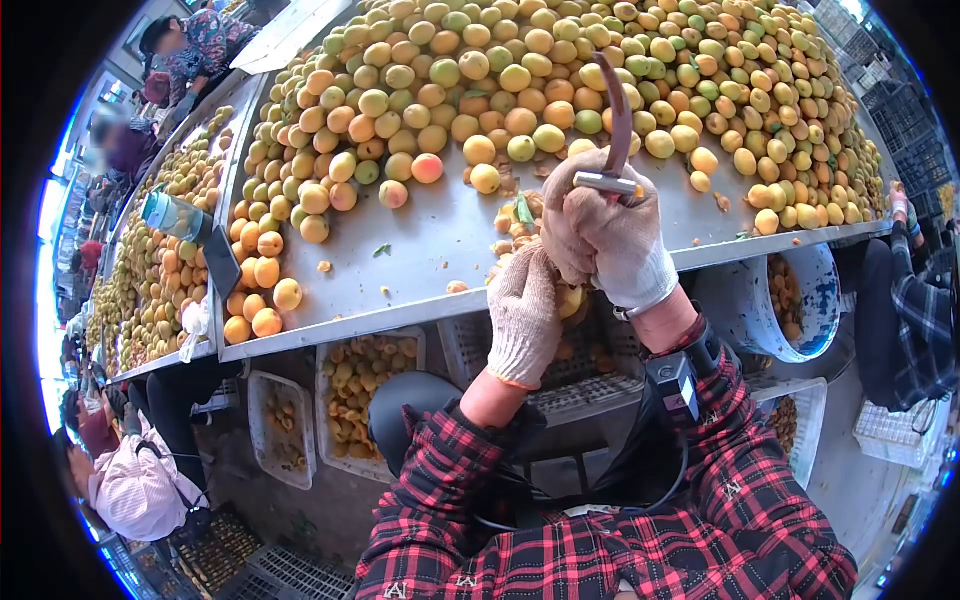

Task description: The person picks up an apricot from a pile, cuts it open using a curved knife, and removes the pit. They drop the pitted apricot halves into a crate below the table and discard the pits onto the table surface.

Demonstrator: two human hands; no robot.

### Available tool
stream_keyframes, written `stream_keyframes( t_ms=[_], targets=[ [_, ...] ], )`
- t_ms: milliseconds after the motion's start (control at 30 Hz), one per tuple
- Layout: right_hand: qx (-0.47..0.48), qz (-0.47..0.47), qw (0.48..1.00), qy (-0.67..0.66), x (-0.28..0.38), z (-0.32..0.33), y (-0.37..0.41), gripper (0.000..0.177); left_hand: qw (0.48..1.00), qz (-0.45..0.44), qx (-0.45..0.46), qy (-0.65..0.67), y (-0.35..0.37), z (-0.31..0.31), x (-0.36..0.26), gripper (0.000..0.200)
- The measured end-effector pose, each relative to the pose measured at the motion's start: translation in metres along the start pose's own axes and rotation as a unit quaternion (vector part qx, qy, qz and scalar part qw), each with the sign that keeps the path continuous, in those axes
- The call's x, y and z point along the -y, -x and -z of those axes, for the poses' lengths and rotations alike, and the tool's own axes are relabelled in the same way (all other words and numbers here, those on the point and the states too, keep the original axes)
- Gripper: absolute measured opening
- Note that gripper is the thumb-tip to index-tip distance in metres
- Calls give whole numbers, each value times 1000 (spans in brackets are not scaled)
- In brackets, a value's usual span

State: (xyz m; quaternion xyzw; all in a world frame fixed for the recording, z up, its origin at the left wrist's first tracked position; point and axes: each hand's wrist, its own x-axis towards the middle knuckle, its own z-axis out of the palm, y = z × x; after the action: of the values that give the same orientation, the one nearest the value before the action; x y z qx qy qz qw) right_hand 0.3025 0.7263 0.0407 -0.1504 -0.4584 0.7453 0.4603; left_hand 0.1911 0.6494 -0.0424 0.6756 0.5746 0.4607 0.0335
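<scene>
My right hand, in a knitted glove, is closed around a curved knife. Its brownish blade points up and away from me, and a silvery metal part crosses the fist. Pressed close against it on the left is my gloved left hand, fingers closed. A yellow apricot shows at the inner edge of that hand; most of the grip is hidden. Both hands are over the near edge of a metal table. Behind them, apricot pieces lie on the metal.
A large heap of apricots covers the table's far side. Below the edge stand a crate of fruit, a smaller white tub and a blue-white bucket. A blue-lidded jar stands left. Other people sit at both sides.
</scene>
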Motion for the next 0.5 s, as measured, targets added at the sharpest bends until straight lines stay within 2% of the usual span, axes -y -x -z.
stream_keyframes(
  t_ms=[33,67,100,133,233,267,300,333,400,433,467,500],
  targets=[
    [-1,-1,1000,0,1,-1,2,9,1000,1,0,1,2,-1,0,22],
    [6,-3,999,33,3,-3,3,9,976,125,25,177,4,-3,0,20],
    [13,-6,998,66,5,-5,5,9,906,243,48,344,6,-5,0,24],
    [28,24,989,143,7,-8,5,9,906,244,47,344,8,-6,2,24],
    [26,-8,997,71,9,-5,5,9,916,211,63,334,3,0,-2,30],
    [72,-13,997,11,8,0,5,10,971,94,73,206,-5,12,-8,28],
    [72,-14,997,12,5,0,4,10,994,-27,80,72,-11,20,-12,25],
    [20,18,1000,1,3,-2,3,12,994,-28,79,71,-12,17,-12,25],
    [-76,78,993,-33,-3,0,-4,15,994,31,-34,100,-12,8,-14,18],
    [-76,78,994,-31,-1,2,-6,15,994,31,-35,101,-11,7,-16,18],
    [-114,99,988,-27,1,2,-8,20,921,223,-31,317,-9,8,-19,21],
    [-151,119,981,-23,4,2,-10,27,767,395,-24,505,-7,7,-21,23]
  ],
)
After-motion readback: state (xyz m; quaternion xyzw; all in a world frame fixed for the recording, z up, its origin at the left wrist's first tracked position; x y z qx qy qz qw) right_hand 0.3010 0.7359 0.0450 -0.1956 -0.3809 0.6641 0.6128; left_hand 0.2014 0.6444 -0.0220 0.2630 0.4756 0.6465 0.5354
